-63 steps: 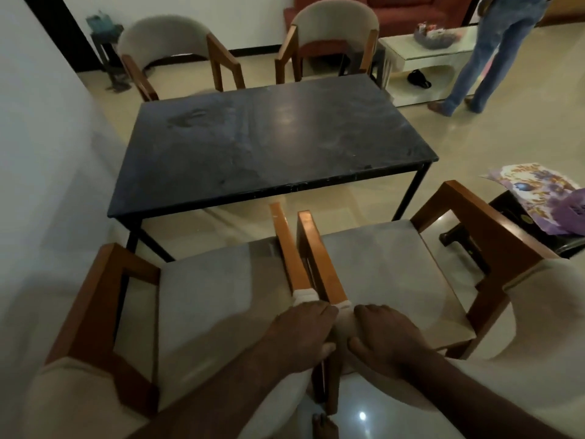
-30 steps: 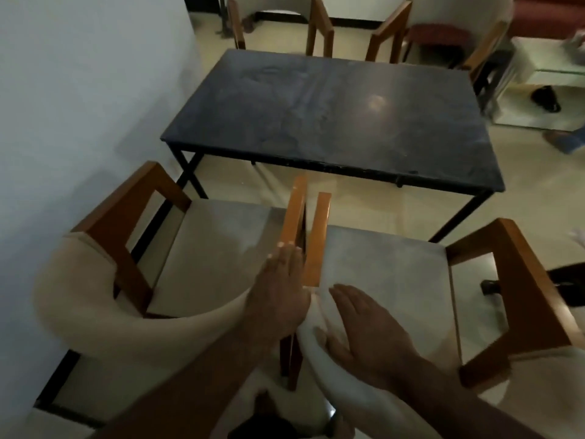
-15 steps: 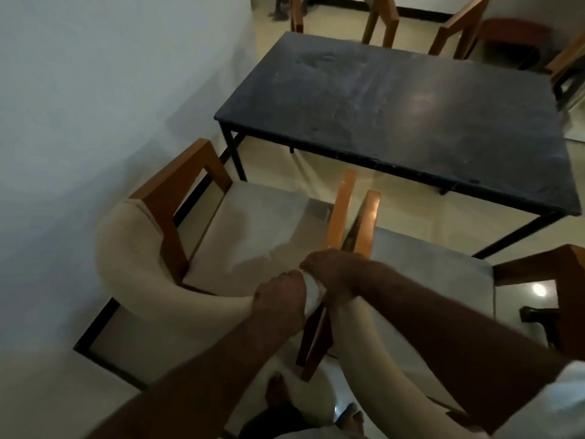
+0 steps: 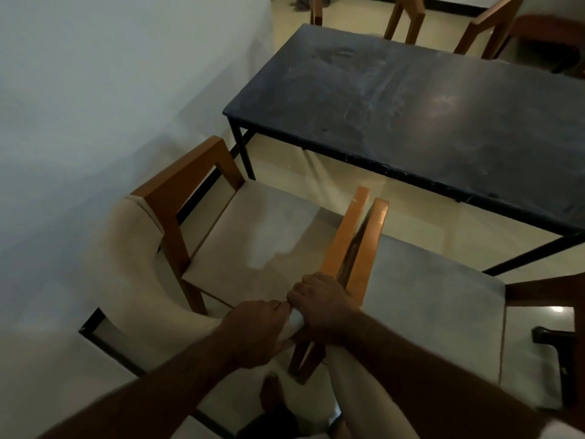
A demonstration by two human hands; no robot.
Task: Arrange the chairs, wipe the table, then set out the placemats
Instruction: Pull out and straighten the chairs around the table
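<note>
- While the chairs step is on, the left hand (image 4: 258,332) and right hand (image 4: 323,307) both grip the left chair (image 4: 253,242) by its back corner.
- It stands near the surface (image 4: 411,106), not tucked in.
- Next, likely: push it straight under.

A dim room with a pale wall (image 4: 95,90) and a shiny floor (image 4: 316,172).
The plain wall is seen on the left, and a black strip (image 4: 110,351) is run along its bottom. The floor is laid with smooth cream tiles. A small bright spot of light (image 4: 557,309) is shown on the floor near the right. A red seat (image 4: 550,26) is seen far off on the right, all blurred.
</note>
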